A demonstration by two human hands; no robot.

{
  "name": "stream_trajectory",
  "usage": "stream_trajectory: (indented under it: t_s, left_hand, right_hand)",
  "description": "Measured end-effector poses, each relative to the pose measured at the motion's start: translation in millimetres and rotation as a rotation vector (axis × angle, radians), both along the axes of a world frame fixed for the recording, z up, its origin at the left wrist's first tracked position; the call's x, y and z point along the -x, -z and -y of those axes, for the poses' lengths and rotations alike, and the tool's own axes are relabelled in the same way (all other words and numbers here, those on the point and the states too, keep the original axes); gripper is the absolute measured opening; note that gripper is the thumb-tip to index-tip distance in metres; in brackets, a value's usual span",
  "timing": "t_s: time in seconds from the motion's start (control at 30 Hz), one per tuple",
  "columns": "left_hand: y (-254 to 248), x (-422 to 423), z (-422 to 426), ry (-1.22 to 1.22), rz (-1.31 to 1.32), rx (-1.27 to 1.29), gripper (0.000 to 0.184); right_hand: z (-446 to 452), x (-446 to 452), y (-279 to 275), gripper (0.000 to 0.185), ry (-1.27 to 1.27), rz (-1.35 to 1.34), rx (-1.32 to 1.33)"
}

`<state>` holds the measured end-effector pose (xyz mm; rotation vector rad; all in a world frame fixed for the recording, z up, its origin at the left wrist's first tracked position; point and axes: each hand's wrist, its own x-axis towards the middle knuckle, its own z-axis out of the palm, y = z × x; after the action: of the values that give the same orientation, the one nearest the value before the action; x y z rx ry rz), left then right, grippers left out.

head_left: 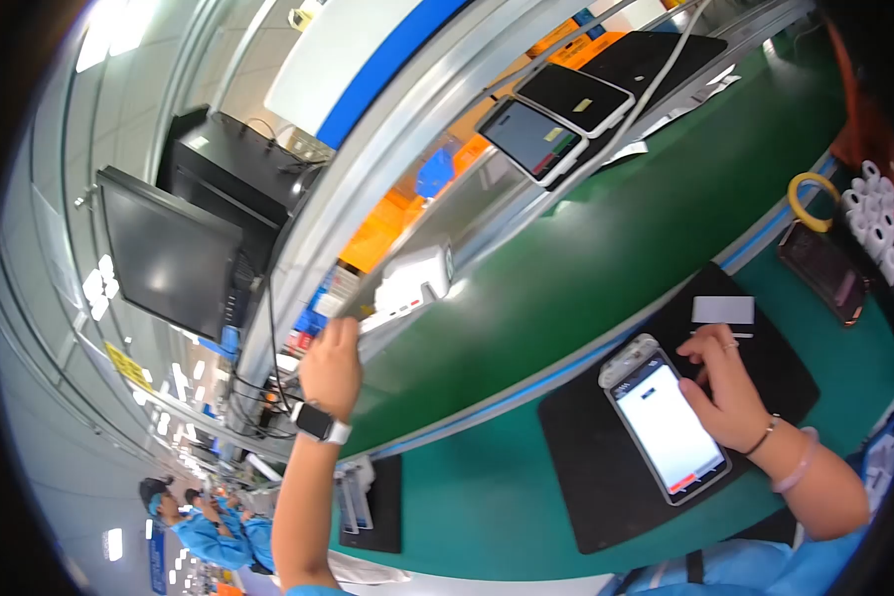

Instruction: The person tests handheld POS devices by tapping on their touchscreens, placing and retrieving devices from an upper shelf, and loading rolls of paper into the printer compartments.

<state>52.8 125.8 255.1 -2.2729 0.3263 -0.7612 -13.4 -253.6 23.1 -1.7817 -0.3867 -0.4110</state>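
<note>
White-cased handheld terminal with a lit screen (666, 427) is laid on the black mat (586, 507), best kept flat; its edge is met by the loosely open right hand (730, 397). Whether anything is gripped by the left hand (331, 370) cannot be told.

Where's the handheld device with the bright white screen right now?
In the head view, it's right of centre and low: the handheld device lies on the black mat, just left of the right hand.
</note>
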Motion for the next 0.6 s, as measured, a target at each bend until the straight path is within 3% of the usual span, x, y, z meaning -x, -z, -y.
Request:
stream_trajectory:
  t_s: [0.1, 0.17, 0.2, 0.3, 0.43, 0.53, 0.6]
  left_hand:
    - [17, 44, 49, 0.226, 0.079, 0.248, 0.019]
    - [36, 83, 72, 0.224, -0.173, 0.659, 0.021]
    - [60, 98, 84, 0.316, -0.344, 1.231, 0.018]
    - [99, 144, 102, 0.151, -0.769, 1.951, 0.027]
    - [178, 162, 98, -0.110, -1.089, 2.365, 0.034]
    - [203, 167, 106, -0.237, -1.179, 2.630, 0.041]
    - [209, 169, 102, -0.069, -1.197, 2.225, 0.048]
  right_hand:
    - [3, -2, -2, 0.033, 0.011, 0.054, -0.009]
    - [3, -3, -1, 0.028, 0.029, 0.057, -0.031]
    - [5, -4, 0, 0.027, 0.040, 0.053, -0.011]
    - [3, -5, 1, 0.024, 0.022, 0.014, -0.007]
    - [0, -5, 3, 0.024, -0.013, -0.057, -0.074]
    - [-1, -5, 4, 0.024, -0.007, -0.022, -0.036]
    - [2, -5, 4, 0.024, -0.021, -0.055, -0.053]
